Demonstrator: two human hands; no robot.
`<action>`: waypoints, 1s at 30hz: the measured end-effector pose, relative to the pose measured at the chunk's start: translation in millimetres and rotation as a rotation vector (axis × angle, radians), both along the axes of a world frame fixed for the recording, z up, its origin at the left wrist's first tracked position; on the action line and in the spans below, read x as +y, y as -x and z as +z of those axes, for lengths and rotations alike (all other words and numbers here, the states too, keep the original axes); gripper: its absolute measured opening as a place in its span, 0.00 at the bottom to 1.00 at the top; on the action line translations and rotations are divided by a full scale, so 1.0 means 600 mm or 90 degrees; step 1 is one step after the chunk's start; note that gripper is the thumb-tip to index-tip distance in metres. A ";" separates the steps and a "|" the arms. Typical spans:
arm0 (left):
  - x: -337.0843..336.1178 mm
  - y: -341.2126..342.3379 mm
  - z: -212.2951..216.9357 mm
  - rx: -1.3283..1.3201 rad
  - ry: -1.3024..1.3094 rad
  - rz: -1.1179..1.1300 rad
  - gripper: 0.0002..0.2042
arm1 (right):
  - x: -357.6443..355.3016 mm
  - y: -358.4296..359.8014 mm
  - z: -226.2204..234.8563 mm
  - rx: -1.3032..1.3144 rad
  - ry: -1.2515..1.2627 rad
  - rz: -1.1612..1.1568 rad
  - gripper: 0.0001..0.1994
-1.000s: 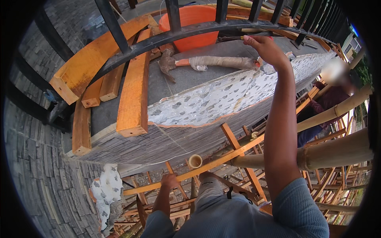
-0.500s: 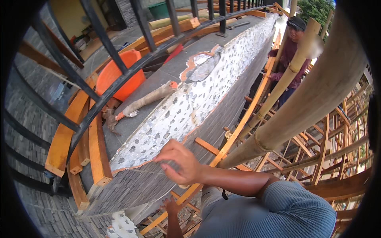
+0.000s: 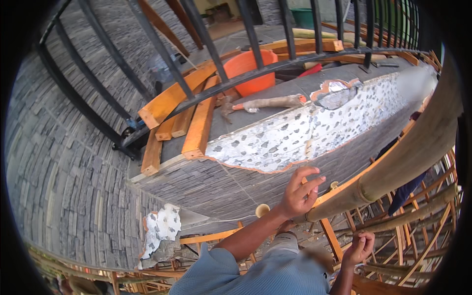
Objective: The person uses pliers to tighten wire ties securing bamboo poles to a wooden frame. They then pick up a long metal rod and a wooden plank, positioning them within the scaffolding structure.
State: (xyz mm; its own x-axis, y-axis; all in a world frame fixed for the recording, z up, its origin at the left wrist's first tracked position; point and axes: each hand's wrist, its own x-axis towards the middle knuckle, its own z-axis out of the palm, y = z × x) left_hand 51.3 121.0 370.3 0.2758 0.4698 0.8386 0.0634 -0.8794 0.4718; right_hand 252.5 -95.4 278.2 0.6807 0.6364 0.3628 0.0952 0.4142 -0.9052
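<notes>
- Grip: my left hand (image 3: 300,194) loosely spread, empty; right hand (image 3: 359,248) curled, can't tell on what.
- Pole (image 3: 410,160) just beside left hand.
- I'd palm it firmly before leaning.

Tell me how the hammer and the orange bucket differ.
The hammer is long and slim; the orange bucket is broad and hollow. The hammer is partly wrapped in pale material; the bucket looks plain orange. The hammer lies on the near side of the black railing, the bucket behind it. Both sit near loose timber.
</notes>
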 end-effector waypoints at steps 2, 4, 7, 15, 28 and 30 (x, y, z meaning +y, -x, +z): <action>-0.002 0.056 0.069 -0.084 -0.160 0.081 0.12 | 0.044 -0.031 0.020 0.003 -0.106 -0.031 0.10; -0.001 0.164 0.123 -0.110 -0.299 0.282 0.12 | 0.083 -0.045 0.068 -0.017 -0.159 -0.072 0.14; 0.022 0.381 0.185 -0.146 -0.374 0.692 0.14 | 0.155 -0.041 0.188 -0.091 -0.210 -0.173 0.27; 0.069 0.732 0.169 -0.009 -0.068 0.789 0.17 | 0.195 0.068 0.477 -0.156 -0.725 0.068 0.15; 0.184 0.792 0.091 0.025 -0.065 1.033 0.37 | 0.534 0.808 0.468 -0.341 0.058 0.586 0.30; 0.194 0.801 0.085 0.068 -0.071 1.106 0.39 | 0.574 0.827 0.441 -0.491 -0.035 0.429 0.23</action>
State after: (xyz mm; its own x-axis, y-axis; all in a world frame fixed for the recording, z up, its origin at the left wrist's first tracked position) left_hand -429.1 237.3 421.4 -0.3924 0.1999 0.8978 0.9116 0.2148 0.3505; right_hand -243.7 249.2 542.6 -0.2434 0.7693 0.5907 0.3748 0.6363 -0.6743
